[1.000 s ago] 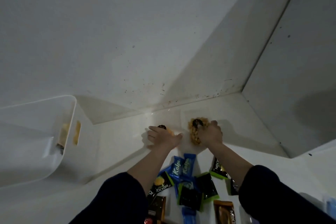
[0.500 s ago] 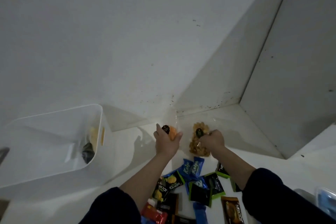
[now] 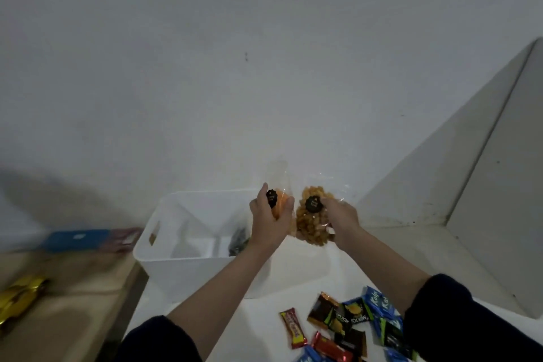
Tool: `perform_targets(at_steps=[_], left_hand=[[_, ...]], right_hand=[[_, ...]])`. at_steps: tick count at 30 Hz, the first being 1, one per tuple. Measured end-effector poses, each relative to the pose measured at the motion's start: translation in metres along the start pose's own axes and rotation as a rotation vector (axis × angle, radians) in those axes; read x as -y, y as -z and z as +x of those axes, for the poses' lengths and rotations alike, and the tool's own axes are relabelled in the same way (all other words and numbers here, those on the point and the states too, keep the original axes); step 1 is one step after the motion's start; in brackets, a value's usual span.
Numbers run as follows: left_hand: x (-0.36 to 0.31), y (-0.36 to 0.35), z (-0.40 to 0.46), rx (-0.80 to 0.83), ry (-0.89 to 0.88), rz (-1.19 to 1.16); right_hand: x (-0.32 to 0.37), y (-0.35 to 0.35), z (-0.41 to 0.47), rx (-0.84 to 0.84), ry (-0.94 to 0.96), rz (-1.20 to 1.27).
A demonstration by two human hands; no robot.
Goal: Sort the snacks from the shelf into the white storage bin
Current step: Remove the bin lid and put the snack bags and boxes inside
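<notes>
From the head view we see our left hand (image 3: 269, 222) with its fingers wrapped around a clear bag of orange snacks (image 3: 282, 206), held over the right end of the white storage bin (image 3: 188, 266). Just beside it, our right hand (image 3: 340, 219) grips a clear bag of golden-brown snacks (image 3: 312, 225), its fingers curled on the bag's right edge; each bag bears a round black sticker. The bin stands on the white shelf (image 3: 382, 247), something dark lying inside it. Near our forearms, small wrapped snacks (image 3: 346, 329) lie scattered on the shelf. Left of the shelf, a blurred gold object (image 3: 22, 300) rests on a wooden counter (image 3: 73, 311).
</notes>
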State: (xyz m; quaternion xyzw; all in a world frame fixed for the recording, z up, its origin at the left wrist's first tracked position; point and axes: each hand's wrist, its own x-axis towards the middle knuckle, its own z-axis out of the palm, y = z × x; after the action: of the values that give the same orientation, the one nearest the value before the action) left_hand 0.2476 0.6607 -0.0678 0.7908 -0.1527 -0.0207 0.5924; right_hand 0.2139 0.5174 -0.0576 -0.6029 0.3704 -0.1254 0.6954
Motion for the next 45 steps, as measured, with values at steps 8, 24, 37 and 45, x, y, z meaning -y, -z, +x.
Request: perform_targets(at_steps=[8,24,37,45], left_hand=[[0.061,0.142,0.029,-0.062,0.106,0.017],[0.191,0.157,0.132,0.373,0.257,0.475],[0.212,0.141,0.150,0.598,0.232,0.835],[0.128,0.144,0.108,0.512,0.261,0.704]], right_hand=[[-0.007,-0.128,-0.039,0.182,-0.019,-0.090],[-0.079,-0.226,0.028,0.213,-0.203,-0.259],[-0.075,-0.217,0.045,0.232,-0.102,-0.281],[-0.053,-0.182,-0.009,0.111,0.017,-0.301]])
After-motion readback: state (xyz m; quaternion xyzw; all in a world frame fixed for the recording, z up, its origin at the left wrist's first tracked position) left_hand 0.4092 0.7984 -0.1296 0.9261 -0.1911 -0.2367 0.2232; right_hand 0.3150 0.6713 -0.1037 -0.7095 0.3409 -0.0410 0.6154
